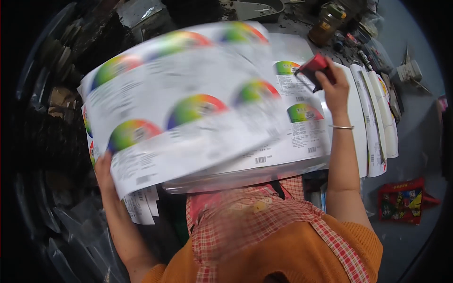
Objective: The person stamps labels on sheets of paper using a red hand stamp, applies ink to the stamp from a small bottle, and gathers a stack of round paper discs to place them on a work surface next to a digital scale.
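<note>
My left hand (104,169) grips the lower left edge of a large printed sheet (198,78), which is blurred and lifted over the work surface. The sheet bears rows of rainbow-coloured half discs with print below them. In my right hand (334,85) is a small red and black tool (316,70), its exact kind unclear, held above another printed sheet (306,134) that lies flat. This lower sheet shows similar half discs, small print and barcodes, and the lifted sheet hides its left part. A clear plastic film (247,178) runs along the near edge.
More sheets (364,120) with curled edges lie at the right. Beyond them stands a jar (325,26) of brown liquid, among small bottles and dark crumbs. A grey tray (260,10) is at the far edge. A red packet (401,201) lies lower right; clear plastic (81,230) lies lower left.
</note>
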The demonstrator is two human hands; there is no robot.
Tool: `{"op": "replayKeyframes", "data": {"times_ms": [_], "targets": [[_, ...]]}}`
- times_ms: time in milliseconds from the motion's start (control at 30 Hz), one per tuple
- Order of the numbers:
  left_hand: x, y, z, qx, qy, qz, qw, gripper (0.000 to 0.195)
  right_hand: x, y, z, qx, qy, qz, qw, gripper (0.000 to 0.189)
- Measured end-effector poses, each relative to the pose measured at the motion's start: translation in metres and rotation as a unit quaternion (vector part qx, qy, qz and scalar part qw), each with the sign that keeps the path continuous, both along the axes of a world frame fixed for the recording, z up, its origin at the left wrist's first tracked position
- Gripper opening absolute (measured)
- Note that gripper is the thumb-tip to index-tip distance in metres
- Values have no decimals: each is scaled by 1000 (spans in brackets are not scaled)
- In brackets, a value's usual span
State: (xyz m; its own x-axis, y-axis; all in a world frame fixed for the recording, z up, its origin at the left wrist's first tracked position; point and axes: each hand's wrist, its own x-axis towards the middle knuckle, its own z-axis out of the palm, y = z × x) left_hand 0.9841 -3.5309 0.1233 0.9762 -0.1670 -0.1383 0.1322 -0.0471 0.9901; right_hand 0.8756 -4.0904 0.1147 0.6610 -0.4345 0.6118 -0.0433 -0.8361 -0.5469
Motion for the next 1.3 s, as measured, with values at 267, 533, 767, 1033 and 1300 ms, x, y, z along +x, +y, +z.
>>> {"op": "replayKeyframes", "data": {"times_ms": [267,533,767,1033,1300], "targets": [[-142,111,-79,-84,78,299,947,22,42,94,2,-37,20,152,988,44],[-138,133,-73,4,154,312,937,30,101,176,9,-44,10,230,972,44],[-117,150,-34,412,254,148,862,39,131,235,-23,-34,81,284,955,44],[-47,-60,-30,389,-294,-236,841,66,26,253,-21,-1,75,377,923,49],[-31,-84,-47,517,-177,-308,779,74,-44,176,-24,26,153,219,963,48]]}}
